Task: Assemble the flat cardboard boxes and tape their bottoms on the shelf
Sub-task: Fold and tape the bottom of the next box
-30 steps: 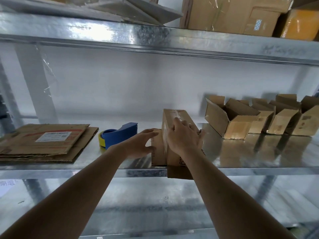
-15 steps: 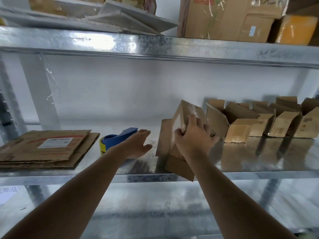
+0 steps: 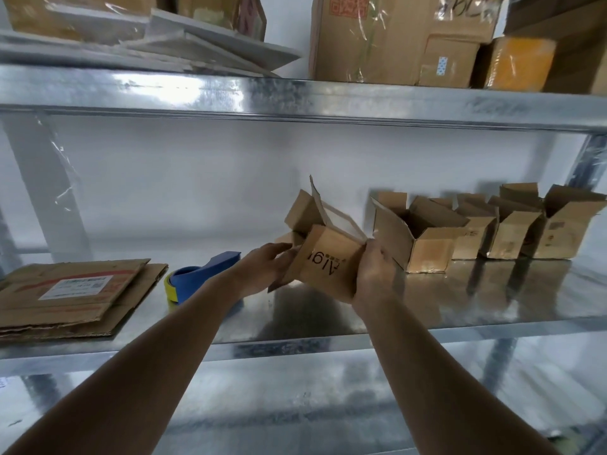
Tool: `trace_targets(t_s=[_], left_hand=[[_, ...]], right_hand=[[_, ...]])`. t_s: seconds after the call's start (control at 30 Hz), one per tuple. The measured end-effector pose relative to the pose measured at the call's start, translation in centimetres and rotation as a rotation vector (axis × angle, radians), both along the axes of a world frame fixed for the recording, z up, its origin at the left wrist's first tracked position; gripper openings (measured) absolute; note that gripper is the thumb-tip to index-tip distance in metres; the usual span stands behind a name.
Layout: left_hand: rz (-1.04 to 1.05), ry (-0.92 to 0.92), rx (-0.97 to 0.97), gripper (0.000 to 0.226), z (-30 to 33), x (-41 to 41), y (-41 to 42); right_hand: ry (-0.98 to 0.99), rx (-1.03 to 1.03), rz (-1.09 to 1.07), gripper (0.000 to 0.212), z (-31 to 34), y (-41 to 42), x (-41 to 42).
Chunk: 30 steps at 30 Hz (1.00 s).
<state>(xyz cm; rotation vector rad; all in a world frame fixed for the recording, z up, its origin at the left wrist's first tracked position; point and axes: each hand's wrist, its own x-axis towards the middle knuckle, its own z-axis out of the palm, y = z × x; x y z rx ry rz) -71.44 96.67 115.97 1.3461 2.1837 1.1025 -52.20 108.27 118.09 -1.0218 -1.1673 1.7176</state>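
Observation:
A small cardboard box (image 3: 328,261) with black print on its near side is held just above the metal shelf (image 3: 328,320), its top flaps open and pointing away. My left hand (image 3: 266,267) grips its left side and my right hand (image 3: 376,274) grips its right side. A blue tape dispenser (image 3: 200,274) with a yellow roll lies on the shelf left of my left hand. Several assembled open boxes (image 3: 423,238) stand in a row to the right. A pile of flat cardboard (image 3: 65,293) lies at the far left.
Another metal shelf (image 3: 295,100) runs overhead, loaded with big cartons (image 3: 394,37) and white boards (image 3: 203,44). An upright post (image 3: 46,192) stands at the back left. A lower shelf (image 3: 295,405) shows beneath my arms.
The box was lifted off the shelf and turned so its flaps open upward. My left hand moved from beside the box onto its left side; the camera came closer.

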Motion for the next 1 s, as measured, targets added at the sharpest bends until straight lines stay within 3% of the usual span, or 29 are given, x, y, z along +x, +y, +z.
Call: trace_targets(t_s=[0.1,0.3,0.4,0.5,0.57,0.63,0.7,0.77,0.87,0.93,1.0], left_hand=[[-0.003,-0.082,0.075,0.075,1.1,1.3,-0.2],[-0.009,0.002,0.115,0.03,3.4,2.7,-0.2],[-0.041,0.142,0.023,0.061,3.9,2.7,-0.5],[-0.018,0.316,-0.113,0.06,4.8,3.7,-0.6],[-0.033,0.348,-0.142,0.055,5.0,3.8,-0.2],[-0.059,0.36,-0.14,0.054,5.0,3.9,0.3],[-0.079,0.356,-0.138,0.057,5.0,3.7,1.1],[-0.083,0.369,-0.163,0.062,5.0,3.7,1.7],[-0.099,0.402,-0.2,0.075,4.6,3.7,2.8],[-0.117,0.411,-0.227,0.071,4.7,3.6,3.1],[-0.146,0.373,-0.24,0.063,5.0,3.5,2.9]], right_hand=[[0.058,-0.057,0.06,0.037,-1.7,0.4,-1.6],[-0.035,0.004,0.17,0.048,-3.9,0.7,-2.6],[-0.158,0.057,0.222,0.047,-5.6,1.6,-3.5],[-0.423,0.326,0.129,0.038,-4.9,1.3,-2.8],[-0.5,0.498,0.01,0.047,-4.1,1.9,-2.0],[-0.41,0.658,-0.154,0.054,-2.8,2.2,-0.9],[-0.181,0.831,-0.285,0.042,-1.3,1.9,-0.2],[-0.099,1.11,-0.309,0.034,0.1,1.5,0.0],[-0.489,1.445,-0.117,0.04,1.8,1.7,0.0],[-0.796,1.397,0.088,0.041,1.9,2.0,0.2],[-0.956,1.334,0.159,0.042,0.6,2.6,0.2]])
